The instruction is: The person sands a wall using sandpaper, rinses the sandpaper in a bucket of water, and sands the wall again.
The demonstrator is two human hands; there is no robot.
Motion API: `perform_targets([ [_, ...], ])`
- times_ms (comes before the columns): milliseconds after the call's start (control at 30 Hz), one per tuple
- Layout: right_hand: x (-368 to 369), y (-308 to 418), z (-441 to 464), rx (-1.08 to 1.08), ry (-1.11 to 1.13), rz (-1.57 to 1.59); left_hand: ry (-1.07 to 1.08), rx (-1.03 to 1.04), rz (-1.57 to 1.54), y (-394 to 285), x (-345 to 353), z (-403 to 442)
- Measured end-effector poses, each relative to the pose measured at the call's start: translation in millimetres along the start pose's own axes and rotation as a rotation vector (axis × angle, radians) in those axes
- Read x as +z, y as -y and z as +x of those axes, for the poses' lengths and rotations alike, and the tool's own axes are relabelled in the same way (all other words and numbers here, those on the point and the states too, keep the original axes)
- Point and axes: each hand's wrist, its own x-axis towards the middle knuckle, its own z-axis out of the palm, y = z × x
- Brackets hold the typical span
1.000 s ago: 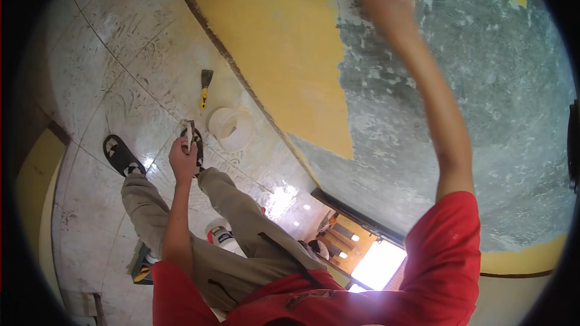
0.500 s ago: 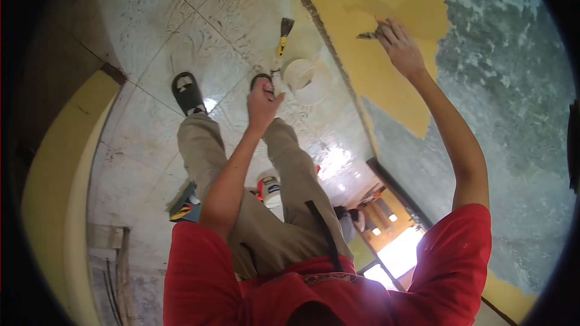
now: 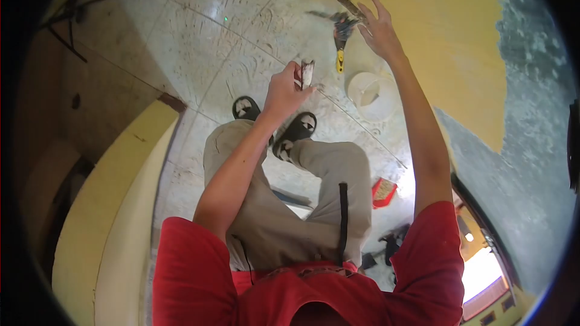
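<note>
My left hand (image 3: 286,92) is closed on a small whitish piece (image 3: 307,75) with brown smears, above the tiled floor in front of my feet; I cannot make out its kind. Near the base of the yellow wall (image 3: 435,42), my right hand (image 3: 380,35) has thumb and forefinger at a thin, dark, flat tool (image 3: 329,15), other fingers lifted. Just below that tool in view, a scraper with a yellow and black handle (image 3: 340,60) lies on the floor, its blade partly overlapped. A white bucket (image 3: 386,99) stands beside the scraper, with something pale inside.
Bare grey plaster (image 3: 531,115) borders the yellow paint at right. A red container (image 3: 384,193) with grainy contents stands near my knee. My sandalled feet (image 3: 296,133) rest on smeared tiles (image 3: 211,66). A low yellow wall edge (image 3: 115,187) curves at left; a black metal stand (image 3: 71,12) is behind it.
My right hand has come off the yellow wall, down toward the floor by the scraper. My left hand has risen from near my foot and now shows the whitish piece. My view has turned and my knees are bent.
</note>
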Motion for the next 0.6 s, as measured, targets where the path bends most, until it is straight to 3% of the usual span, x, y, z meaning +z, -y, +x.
perform_targets([
  [167, -121, 2, 49, -0.084, -0.325, 0.103, 0.086, 0.130, -0.281, -10, -12, 106],
  [300, -278, 15, 75, -0.445, -0.994, -0.272, 0.173, 0.191, -0.272, -53, -14, 154],
  [367, -330, 18, 72, -0.447, -1.253, -0.537, 0.249, 0.279, -0.227, -57, -13, 172],
  [400, -334, 11, 72, -0.446, -1.291, -0.563, 0.246, 0.322, -0.192, -59, -14, 181],
  [467, -337, 2, 69, -0.385, -1.261, -0.219, 0.235, 0.427, -0.188, -64, -19, 192],
  [567, -263, -13, 52, 0.068, -0.982, 0.263, 0.217, 0.410, -0.249, -63, -18, 191],
  [600, -227, 29, 45, -0.044, -0.923, 0.435, 0.194, 0.352, -0.299, -66, -19, 191],
])
